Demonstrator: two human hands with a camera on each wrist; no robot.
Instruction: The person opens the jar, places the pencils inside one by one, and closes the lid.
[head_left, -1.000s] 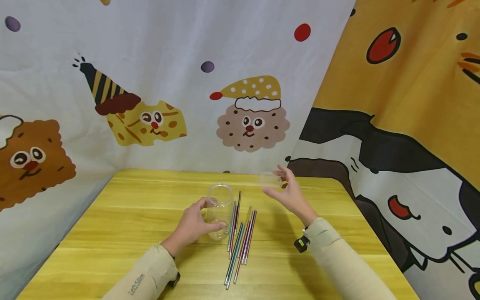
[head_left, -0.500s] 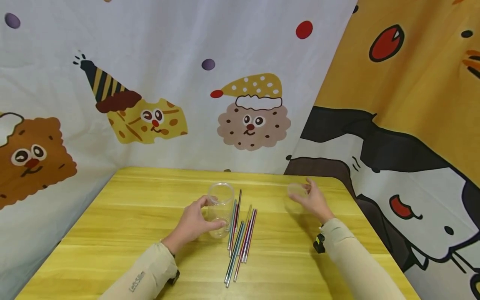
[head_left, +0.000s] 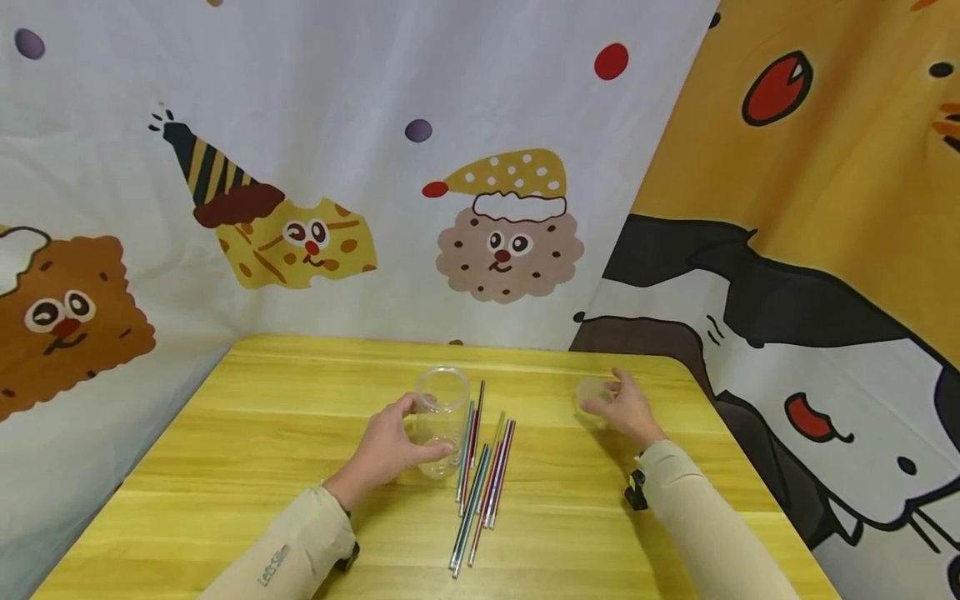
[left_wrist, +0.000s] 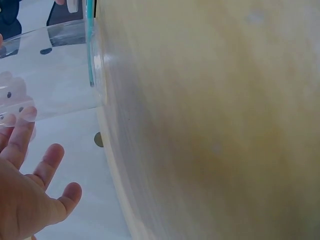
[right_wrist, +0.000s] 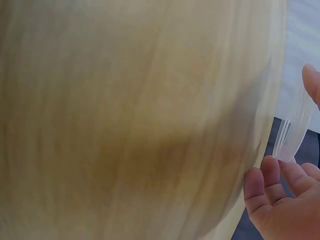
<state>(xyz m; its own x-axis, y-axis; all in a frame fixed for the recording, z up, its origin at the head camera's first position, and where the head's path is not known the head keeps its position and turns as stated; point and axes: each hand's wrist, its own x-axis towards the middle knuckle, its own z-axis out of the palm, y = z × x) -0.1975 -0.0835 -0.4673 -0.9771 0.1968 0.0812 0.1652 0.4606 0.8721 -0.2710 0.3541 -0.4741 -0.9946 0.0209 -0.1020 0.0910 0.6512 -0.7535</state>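
A tall, clear plastic jar (head_left: 441,423) stands upright and uncovered on the wooden table. My left hand (head_left: 386,446) holds it from the left, thumb at the near side and fingers at the far side; in the left wrist view, fingertips meet the jar wall (left_wrist: 60,80). Further right, my right hand (head_left: 630,410) pinches a round, clear lid (head_left: 591,392) by its edge, low over the table. In the right wrist view the lid (right_wrist: 296,131) is seen edge-on between thumb and fingers. Several thin metallic-coloured sticks (head_left: 483,492) lie just right of the jar.
The yellow wood-grain table (head_left: 247,433) ends at the back against a white cartoon-printed curtain (head_left: 322,150). An orange and black printed curtain (head_left: 825,250) hangs along the right side.
My right hand has carried the lid rightward from near the table's back edge, then slightly lower. My left hand and the jar have stayed in place.
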